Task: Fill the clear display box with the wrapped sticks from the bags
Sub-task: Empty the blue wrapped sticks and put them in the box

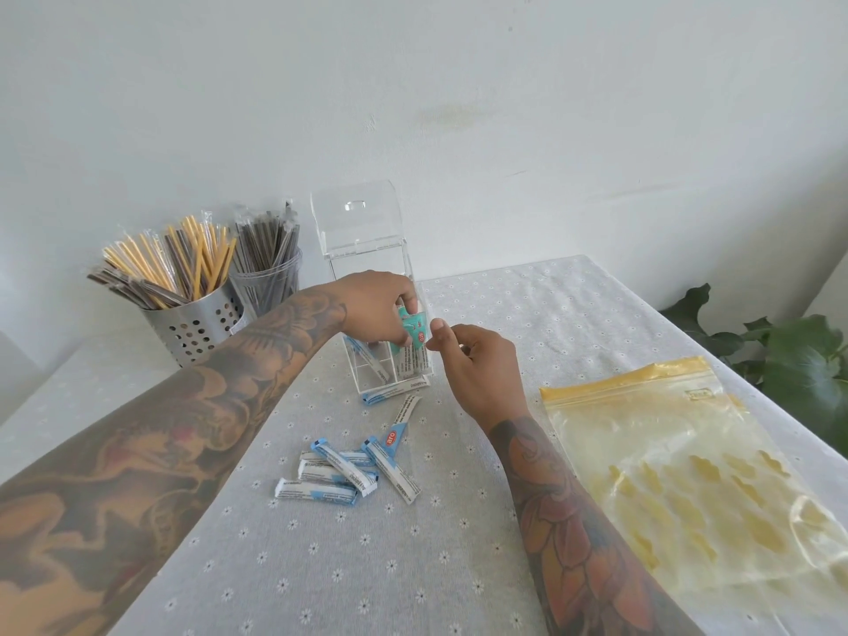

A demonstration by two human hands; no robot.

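Both hands met at the clear display box (367, 268): the left hand (376, 309) pinched teal-tipped wrapped sticks (413, 332) inside its open top, their long axes near vertical, teal ends up; the right hand (472, 364) hovered alongside, fingers loosely curled, holding nothing (thumb nearly touching the packets). Loose sticks (339, 470) lay flat at six o'clock, pointing every way, nearer the right hand; the yellow-topped zip bag (665, 433) at four o'clock.
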